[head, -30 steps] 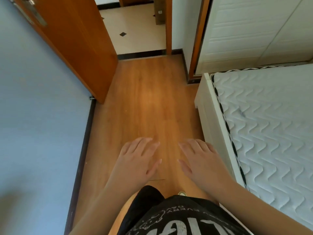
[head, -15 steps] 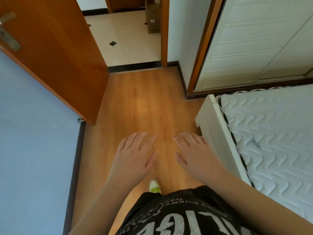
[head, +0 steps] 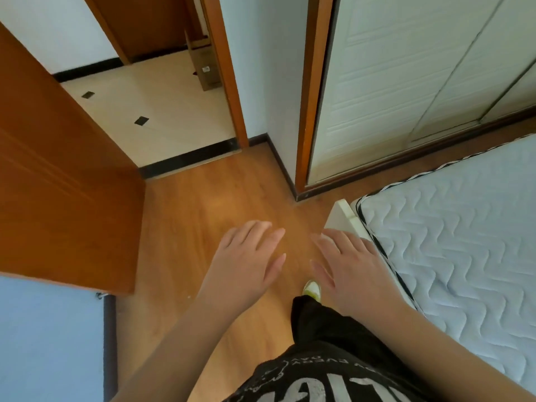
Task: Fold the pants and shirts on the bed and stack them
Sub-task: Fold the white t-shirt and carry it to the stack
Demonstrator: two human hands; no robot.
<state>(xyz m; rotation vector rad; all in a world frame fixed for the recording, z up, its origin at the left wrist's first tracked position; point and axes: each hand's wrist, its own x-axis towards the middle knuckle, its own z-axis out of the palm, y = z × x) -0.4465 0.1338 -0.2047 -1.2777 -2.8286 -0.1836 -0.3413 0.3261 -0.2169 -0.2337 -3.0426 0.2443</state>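
The bed (head: 452,242), with its white quilted mattress and black-and-white piping, fills the right side of the view. No pants or shirts show on the part of it that I can see. My left hand (head: 246,262) and my right hand (head: 351,268) float side by side over the wooden floor, palms down, fingers straight and spread, holding nothing. The right hand hangs just left of the bed's near corner. My own black printed shirt and one foot in a yellow-green shoe (head: 312,288) appear below the hands.
An open orange wooden door (head: 63,175) stands at the left, leading to a tiled hallway (head: 150,111) with a cardboard box (head: 203,65). White sliding wardrobe doors (head: 406,82) rise behind the bed. A blue wall (head: 49,338) lies at lower left.
The view has swung up and to the right while I step forward: the doorway and the wardrobe take up more of the frame, the bed sits lower right. Both hands stay flat and empty.
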